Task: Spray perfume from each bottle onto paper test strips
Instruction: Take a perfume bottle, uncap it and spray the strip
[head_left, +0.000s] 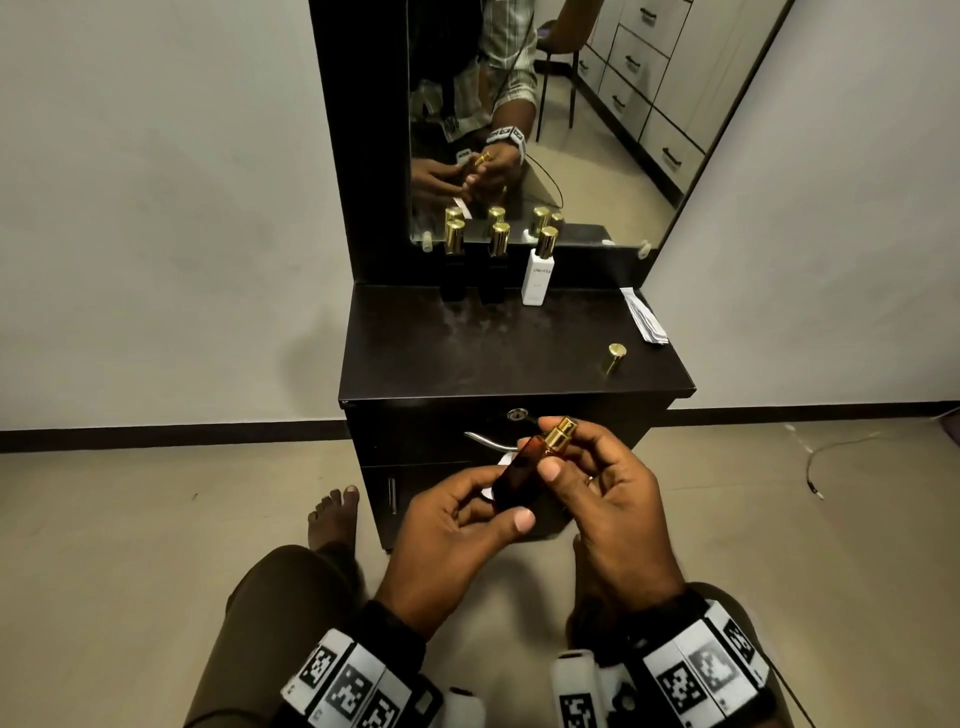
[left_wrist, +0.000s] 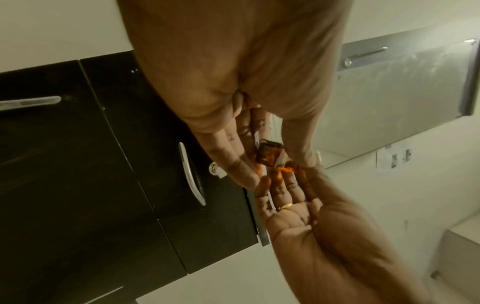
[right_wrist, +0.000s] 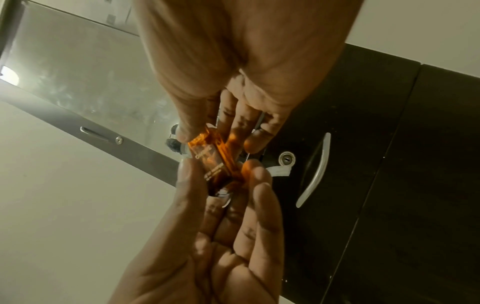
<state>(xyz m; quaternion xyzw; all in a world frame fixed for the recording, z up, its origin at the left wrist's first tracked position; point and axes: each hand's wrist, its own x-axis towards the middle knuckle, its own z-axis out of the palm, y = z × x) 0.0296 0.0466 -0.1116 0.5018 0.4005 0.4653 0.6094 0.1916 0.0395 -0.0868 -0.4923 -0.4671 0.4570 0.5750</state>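
Observation:
In the head view both hands hold an uncapped amber perfume bottle (head_left: 514, 480) in front of the cabinet, tilted, with its gold sprayer (head_left: 558, 434) pointing up and right. My left hand (head_left: 457, 514) grips the bottle's lower end. My right hand (head_left: 602, 478) pinches the neck, with one fingertip over the sprayer. A white paper strip (head_left: 505, 460) peeks out behind the bottle by the left fingers. The left wrist view shows the bottle's base (left_wrist: 269, 153); the right wrist view shows its printed side (right_wrist: 210, 158) and the strip (right_wrist: 279, 170).
On the dark cabinet top (head_left: 467, 358) stand two black bottles with gold caps (head_left: 453, 260) and a white bottle (head_left: 537, 273) against the mirror. A loose gold cap (head_left: 614, 357) and a stack of paper strips (head_left: 644, 314) lie at the right. A drawer handle (head_left: 483, 440) is behind my hands.

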